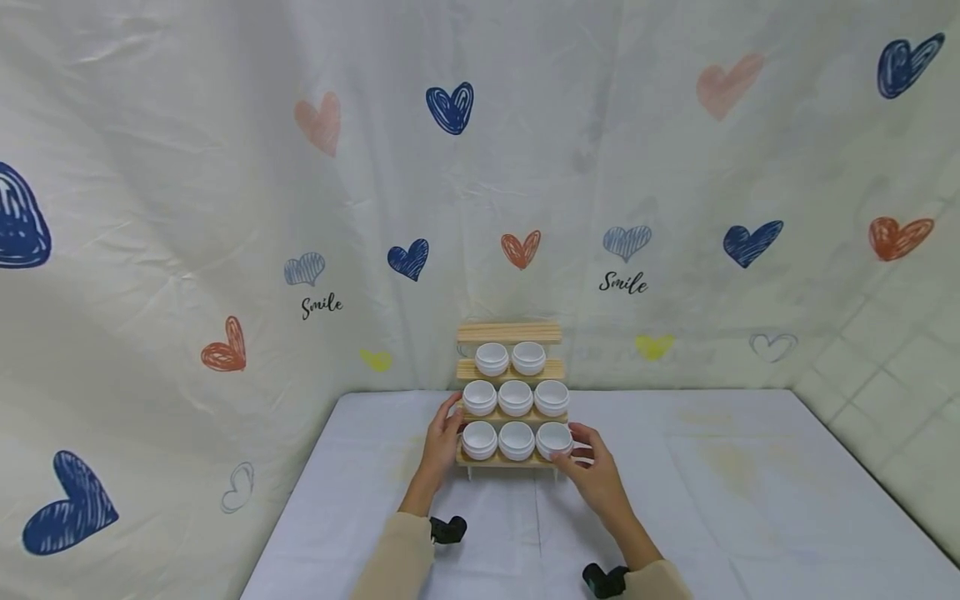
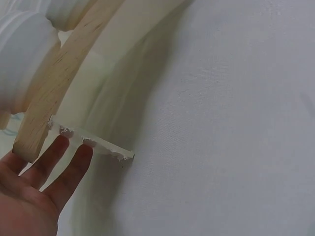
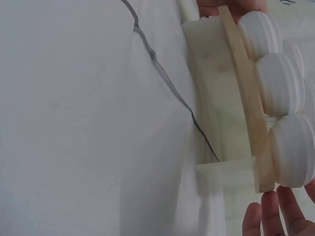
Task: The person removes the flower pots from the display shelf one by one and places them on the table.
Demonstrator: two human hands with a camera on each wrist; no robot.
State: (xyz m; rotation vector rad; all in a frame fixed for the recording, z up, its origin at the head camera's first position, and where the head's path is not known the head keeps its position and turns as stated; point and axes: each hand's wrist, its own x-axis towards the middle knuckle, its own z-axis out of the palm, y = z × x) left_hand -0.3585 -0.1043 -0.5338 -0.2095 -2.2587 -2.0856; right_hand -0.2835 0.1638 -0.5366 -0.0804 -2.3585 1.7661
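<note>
A tiered wooden stand [image 1: 510, 332] with clear side supports [image 2: 93, 140] holds several small white round jars [image 1: 515, 398] on its lower three shelves; the top shelf is bare. At the stand's left side is my left hand [image 1: 441, 442], fingers extended against the clear support and the end of the bottom shelf. My right hand [image 1: 596, 483] is at the right end of that shelf, thumb at the front of the corner jar [image 3: 293, 150] and forefinger along its side. The other right fingertips [image 3: 269, 199] reach the shelf's wooden end.
The stand is near the back edge of a table with a white cloth [image 1: 735, 500]. Behind it hangs a white curtain [image 1: 555, 167] printed with hearts. A dark crease line [image 3: 170, 83] crosses the cloth. Black wrist mounts [image 1: 448, 530] sit below both hands.
</note>
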